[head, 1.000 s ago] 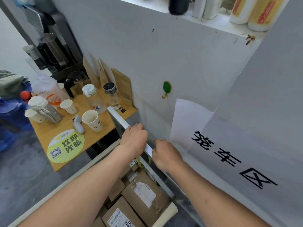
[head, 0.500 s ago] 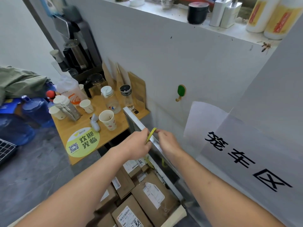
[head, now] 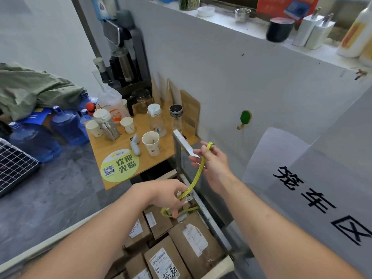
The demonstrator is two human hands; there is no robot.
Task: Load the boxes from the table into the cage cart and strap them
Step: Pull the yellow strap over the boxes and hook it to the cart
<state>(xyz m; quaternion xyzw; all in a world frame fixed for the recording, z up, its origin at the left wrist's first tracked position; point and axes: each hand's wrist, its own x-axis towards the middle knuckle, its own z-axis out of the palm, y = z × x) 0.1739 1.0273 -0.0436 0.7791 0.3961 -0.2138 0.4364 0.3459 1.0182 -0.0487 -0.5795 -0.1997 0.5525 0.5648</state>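
Note:
Several brown cardboard boxes [head: 193,236] with white labels lie inside the cage cart, whose metal rail [head: 184,144] runs along the white wall. A yellow-green strap [head: 198,173] stretches between my two hands above the boxes. My right hand [head: 214,165] pinches its upper end near the rail's top. My left hand [head: 168,195] grips the strap lower down, and a loop of it hangs under that hand over the boxes. The cart's near edge [head: 218,266] shows at the bottom.
A wooden table [head: 120,150] with paper cups, bottles and a round green sticker stands left of the cart. Blue water jugs [head: 33,139] and a wire grid [head: 14,168] sit on the grey floor at left. A white signed panel [head: 314,190] stands at right.
My hands have left the cart rail and taken the strap. The right hand lifted its end while the left slid down along it, pulling the strap taut. My view moved up and back.

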